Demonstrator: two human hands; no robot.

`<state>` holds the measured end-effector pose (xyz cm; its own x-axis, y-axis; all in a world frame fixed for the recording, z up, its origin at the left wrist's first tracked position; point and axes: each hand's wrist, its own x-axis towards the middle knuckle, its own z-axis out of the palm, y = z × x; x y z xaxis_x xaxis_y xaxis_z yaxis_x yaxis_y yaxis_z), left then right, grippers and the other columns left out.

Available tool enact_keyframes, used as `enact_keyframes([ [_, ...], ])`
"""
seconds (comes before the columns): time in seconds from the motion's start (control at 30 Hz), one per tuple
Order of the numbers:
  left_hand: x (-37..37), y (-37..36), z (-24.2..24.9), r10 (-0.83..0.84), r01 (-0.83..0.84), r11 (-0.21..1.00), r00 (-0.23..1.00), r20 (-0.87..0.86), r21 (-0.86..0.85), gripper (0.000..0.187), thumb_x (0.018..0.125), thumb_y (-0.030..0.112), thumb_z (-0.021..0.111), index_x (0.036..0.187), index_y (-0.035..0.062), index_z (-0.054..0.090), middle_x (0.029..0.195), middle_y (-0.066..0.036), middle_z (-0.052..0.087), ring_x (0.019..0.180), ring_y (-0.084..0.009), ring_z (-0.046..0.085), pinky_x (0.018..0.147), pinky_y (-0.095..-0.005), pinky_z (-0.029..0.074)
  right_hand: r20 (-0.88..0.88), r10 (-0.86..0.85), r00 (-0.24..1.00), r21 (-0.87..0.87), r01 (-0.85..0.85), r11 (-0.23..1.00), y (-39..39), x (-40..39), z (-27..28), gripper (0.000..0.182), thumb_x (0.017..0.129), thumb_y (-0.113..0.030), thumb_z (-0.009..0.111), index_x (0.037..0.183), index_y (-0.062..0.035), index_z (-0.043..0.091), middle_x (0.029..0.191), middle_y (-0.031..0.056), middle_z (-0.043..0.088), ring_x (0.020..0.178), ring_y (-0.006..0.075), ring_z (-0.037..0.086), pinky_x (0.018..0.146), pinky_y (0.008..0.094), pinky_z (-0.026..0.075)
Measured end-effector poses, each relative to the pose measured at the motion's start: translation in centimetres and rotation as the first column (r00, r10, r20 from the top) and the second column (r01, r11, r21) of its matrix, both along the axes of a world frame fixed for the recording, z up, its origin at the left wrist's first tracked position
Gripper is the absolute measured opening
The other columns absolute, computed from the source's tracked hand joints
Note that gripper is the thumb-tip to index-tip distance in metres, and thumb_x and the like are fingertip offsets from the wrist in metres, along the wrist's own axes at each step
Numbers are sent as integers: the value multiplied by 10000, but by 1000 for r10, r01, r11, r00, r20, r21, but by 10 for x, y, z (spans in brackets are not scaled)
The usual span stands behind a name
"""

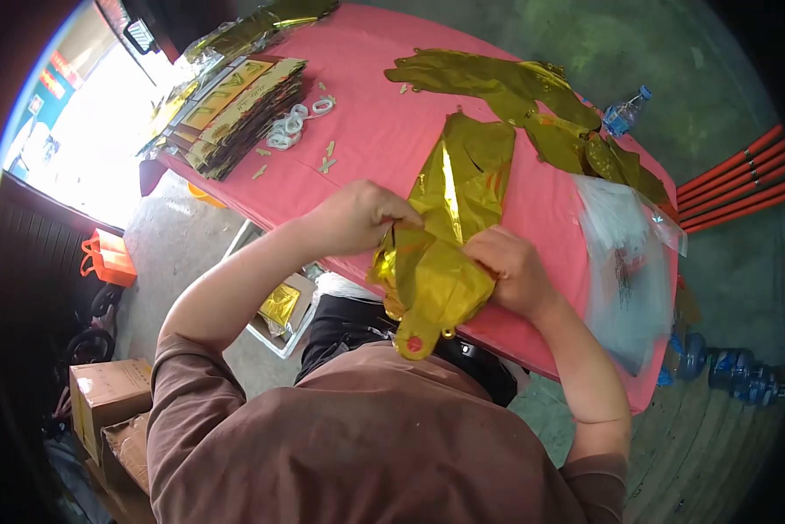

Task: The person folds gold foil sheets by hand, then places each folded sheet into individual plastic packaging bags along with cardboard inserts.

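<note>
A shiny gold foil balloon (pixel 466 175), flat and uninflated, lies on the pink-covered table and hangs over its near edge. Its near end is folded over, and a rounded tab shows a reddish spot. My left hand (pixel 363 215) pinches the foil at the left side of the fold. On the right side, my right hand (pixel 512 269) grips the same balloon with its fingers curled. Beyond it lie more flat gold foil pieces (pixel 488 83), one overlapping another.
On the pink table (pixel 357 96), a stack of printed packages (pixel 235 109) stands at the left, beside white ribbon rolls (pixel 287 129). Clear plastic bags (pixel 624 271) hang over the right edge. A water bottle (pixel 626 112) sits at the far right. Cardboard boxes (pixel 113 393) stand at lower left.
</note>
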<state>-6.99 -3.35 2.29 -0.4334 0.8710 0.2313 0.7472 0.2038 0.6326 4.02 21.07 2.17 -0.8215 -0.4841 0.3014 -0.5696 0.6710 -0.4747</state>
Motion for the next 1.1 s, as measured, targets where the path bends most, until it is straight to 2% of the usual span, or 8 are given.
enact_keyframes([
  [0.17, -47, 25, 3, 54, 10, 977, 954, 295, -211, 163, 786, 14, 568, 927, 0, 649, 792, -47, 677, 734, -137, 649, 667, -281, 509, 429, -4, 903, -428, 207, 880, 19, -30, -17, 173, 806, -100, 606, 952, -7, 624, 790, 28, 628, 736, 174, 612, 679, 299, 502],
  [0.23, -64, 39, 11, 164, 87, 935, 756, 634, -345, 156, 797, 41, 561, 914, 8, 660, 801, -41, 672, 718, -103, 638, 655, -269, 525, 822, 77, 564, -524, 697, 490, 23, -41, -10, 192, 866, -118, 553, 999, 9, 605, 863, 34, 635, 773, 126, 613, 657, 265, 504],
  [0.4, -91, 62, 3, 333, 162, 863, 529, 781, -478, 137, 796, 119, 620, 902, 37, 649, 774, -77, 673, 560, -153, 628, 575, -276, 543, 774, -124, 621, -562, 764, 318, 21, -52, -31, 223, 859, -43, 492, 1060, 12, 571, 915, 107, 641, 767, 190, 641, 675, 319, 542],
  [0.73, -103, 64, -2, 392, 204, 829, 453, 801, -521, 126, 788, 179, 658, 883, 99, 636, 755, -26, 670, 606, -101, 626, 586, -270, 524, 843, -99, 528, -426, 769, 476, 18, -58, -8, 243, 835, -54, 549, 1076, -29, 552, 898, 68, 624, 756, 160, 598, 656, 293, 512],
  [0.9, -102, 65, -6, 412, 184, 825, 451, 791, -535, 194, 796, 166, 649, 937, 35, 627, 749, -60, 666, 586, -133, 645, 548, -277, 548, -54, -421, 905, -482, 345, 805, 48, -90, -55, 209, 881, -188, 518, 978, -6, 549, 728, 48, 576, 566, 151, 593, 379, 268, 436],
  [0.93, -101, 66, -7, 410, 191, 823, 451, 792, -535, 194, 796, 166, 649, 937, 35, 627, 749, -60, 666, 586, -133, 645, 548, -277, 548, -51, -426, 903, -482, 352, 803, 53, -90, -53, 209, 881, -188, 518, 978, -6, 549, 728, 48, 576, 566, 151, 593, 379, 268, 436],
  [1.0, -102, 65, -7, 409, 200, 834, 402, 820, -514, 182, 788, 166, 657, 923, 50, 623, 741, -56, 664, 585, -130, 641, 542, -267, 541, 761, -391, 518, -214, 769, 603, 35, -87, -3, 321, 894, -311, 513, 934, 6, 545, 656, 48, 567, 445, 142, 553, 336, 246, 396],
  [1.1, -102, 63, -4, 403, 183, 845, 401, 823, -503, 168, 780, 163, 665, 907, 64, 617, 743, -49, 666, 582, -122, 638, 540, -264, 538, 764, -405, 501, -226, 798, 559, 32, -96, -6, 415, 903, -389, 474, 887, 19, 547, 599, 65, 551, 363, 157, 509, 312, 251, 381],
])
